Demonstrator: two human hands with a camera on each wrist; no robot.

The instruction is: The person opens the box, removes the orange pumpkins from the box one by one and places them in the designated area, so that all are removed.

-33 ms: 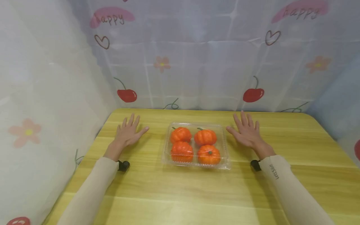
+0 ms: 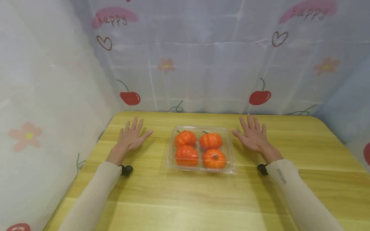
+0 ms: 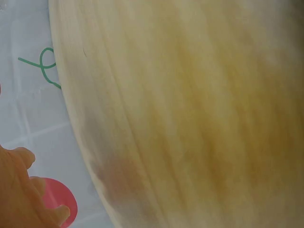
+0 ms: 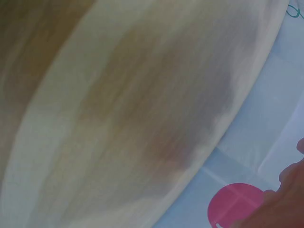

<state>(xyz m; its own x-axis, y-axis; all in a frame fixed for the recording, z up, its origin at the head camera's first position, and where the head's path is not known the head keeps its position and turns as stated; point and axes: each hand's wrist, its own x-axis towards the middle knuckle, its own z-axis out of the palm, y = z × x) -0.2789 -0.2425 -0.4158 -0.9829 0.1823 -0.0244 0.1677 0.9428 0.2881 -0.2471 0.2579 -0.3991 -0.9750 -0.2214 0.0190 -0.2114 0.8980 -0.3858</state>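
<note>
A clear plastic clamshell box (image 2: pixel 202 171) sits on the wooden table, its lid over several small orange pumpkins, among them a front right pumpkin (image 2: pixel 214 158) and a back left pumpkin (image 2: pixel 185 139). To the left of the box is my left hand (image 2: pixel 129 139), fingers spread and holding nothing. My right hand (image 2: pixel 254 138) is on the box's other side, also spread, its thumb near the box's right edge but apart from it. Only part of the left hand (image 3: pixel 21 190) shows in the left wrist view, and part of the right hand (image 4: pixel 280 202) in the right wrist view.
The yellow wood-grain table (image 2: pixel 185 205) has rounded far corners. Behind it hangs a pale curtain (image 2: pixel 202 73) printed with cherries, hearts and flowers. A similar sheet (image 2: pixel 52 96) stands along the left side. Black straps with small devices are on both wrists.
</note>
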